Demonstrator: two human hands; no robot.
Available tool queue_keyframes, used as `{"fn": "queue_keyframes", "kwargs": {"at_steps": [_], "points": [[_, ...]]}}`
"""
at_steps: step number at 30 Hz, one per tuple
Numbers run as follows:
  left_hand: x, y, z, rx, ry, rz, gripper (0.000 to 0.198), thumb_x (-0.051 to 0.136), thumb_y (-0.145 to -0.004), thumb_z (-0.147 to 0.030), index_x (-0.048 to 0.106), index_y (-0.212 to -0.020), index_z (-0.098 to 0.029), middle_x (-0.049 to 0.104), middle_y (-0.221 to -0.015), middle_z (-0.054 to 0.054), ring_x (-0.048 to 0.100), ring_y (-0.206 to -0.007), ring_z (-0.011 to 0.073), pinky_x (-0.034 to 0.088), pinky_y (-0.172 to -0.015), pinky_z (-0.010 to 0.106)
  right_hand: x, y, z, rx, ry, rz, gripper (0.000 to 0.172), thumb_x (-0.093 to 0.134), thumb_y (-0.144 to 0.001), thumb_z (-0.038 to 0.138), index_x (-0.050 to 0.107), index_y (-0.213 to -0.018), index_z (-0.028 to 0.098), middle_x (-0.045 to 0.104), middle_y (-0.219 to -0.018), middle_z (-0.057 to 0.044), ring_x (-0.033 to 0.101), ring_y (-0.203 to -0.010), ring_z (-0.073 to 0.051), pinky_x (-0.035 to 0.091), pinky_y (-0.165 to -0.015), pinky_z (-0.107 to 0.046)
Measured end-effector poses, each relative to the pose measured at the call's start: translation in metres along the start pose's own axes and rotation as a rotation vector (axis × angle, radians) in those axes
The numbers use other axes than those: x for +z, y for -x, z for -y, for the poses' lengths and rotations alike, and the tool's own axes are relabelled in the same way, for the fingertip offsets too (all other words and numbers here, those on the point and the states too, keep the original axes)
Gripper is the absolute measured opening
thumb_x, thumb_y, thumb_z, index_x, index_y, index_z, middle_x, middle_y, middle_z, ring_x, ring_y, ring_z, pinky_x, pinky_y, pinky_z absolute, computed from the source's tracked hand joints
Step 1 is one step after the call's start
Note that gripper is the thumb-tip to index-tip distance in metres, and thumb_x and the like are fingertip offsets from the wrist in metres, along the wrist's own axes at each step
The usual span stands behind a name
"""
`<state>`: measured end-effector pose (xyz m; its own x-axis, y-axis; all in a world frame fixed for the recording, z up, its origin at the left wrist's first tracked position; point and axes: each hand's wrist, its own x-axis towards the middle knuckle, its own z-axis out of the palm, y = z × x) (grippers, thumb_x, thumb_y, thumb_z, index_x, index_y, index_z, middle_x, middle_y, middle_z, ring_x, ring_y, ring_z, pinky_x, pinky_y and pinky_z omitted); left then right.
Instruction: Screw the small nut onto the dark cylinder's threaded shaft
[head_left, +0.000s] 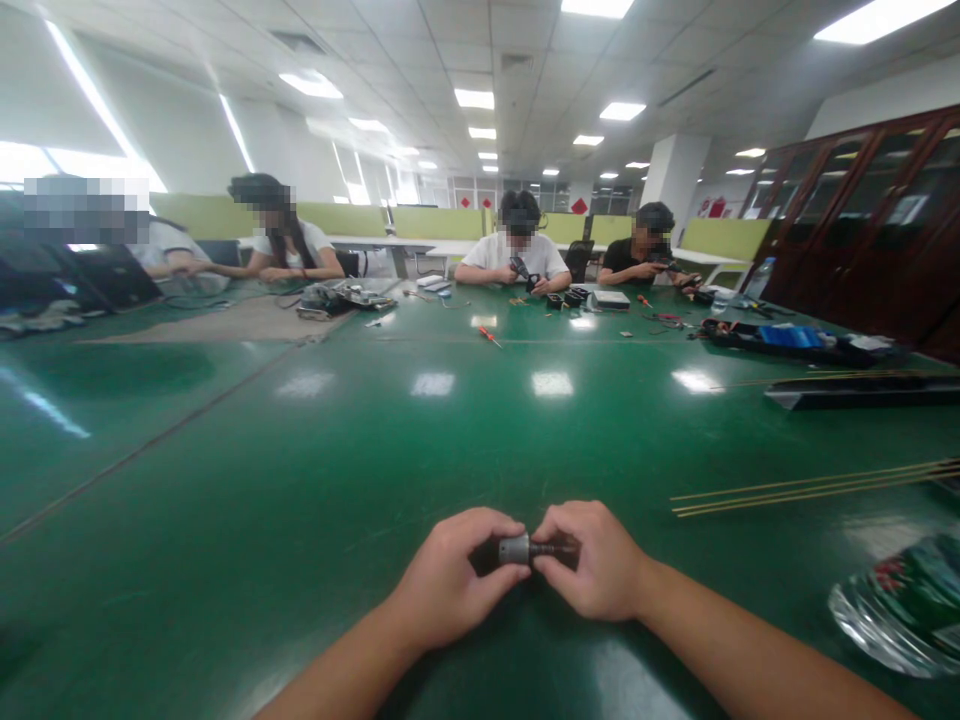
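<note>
Low in the middle of the head view, a short grey metal cylinder (514, 549) lies on its side between my hands. My left hand (451, 572) pinches it between thumb and fingers. From the cylinder's right end runs a thin dark shaft (546, 549), and my right hand (604, 565) is closed around that. Its far end is hidden in my right palm. Whether cylinder and shaft are one piece or two, I cannot tell. Both hands are just above the green tabletop (315, 500), with fingertips almost meeting.
Thin brass-coloured rods (795, 488) and a clear bottle (900, 610) lie to the right, beyond them a black channel (855, 391). An orange screwdriver (489, 336) rests farther off. Several people sit across the table, among them one in white (514, 255), handling parts.
</note>
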<state>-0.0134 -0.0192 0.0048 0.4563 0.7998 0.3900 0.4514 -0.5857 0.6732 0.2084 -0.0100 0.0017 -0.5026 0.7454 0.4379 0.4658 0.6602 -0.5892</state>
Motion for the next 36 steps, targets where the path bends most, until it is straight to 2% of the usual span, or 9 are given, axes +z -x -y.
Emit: {"fn": "queue_keyframes", "kwargs": {"at_steps": [36], "points": [[-0.0049, 0.0002, -0.0003, 0.055, -0.041, -0.018, 0.025, 0.075, -0.08, -0.026, 0.068, -0.104, -0.02, 0.073, -0.098, 0.006, 0.069, -0.089, 0.02, 0.053, -0.083, 0.032, -0.0029, 0.0006, 0.001, -0.004, -0.05, -0.002, 0.007, 0.067, -0.071, 0.018, 0.061, -0.075, 0.02, 0.055, -0.058, 0.004, 0.048, -0.053, -0.013, 0.032, -0.054, -0.024]]}}
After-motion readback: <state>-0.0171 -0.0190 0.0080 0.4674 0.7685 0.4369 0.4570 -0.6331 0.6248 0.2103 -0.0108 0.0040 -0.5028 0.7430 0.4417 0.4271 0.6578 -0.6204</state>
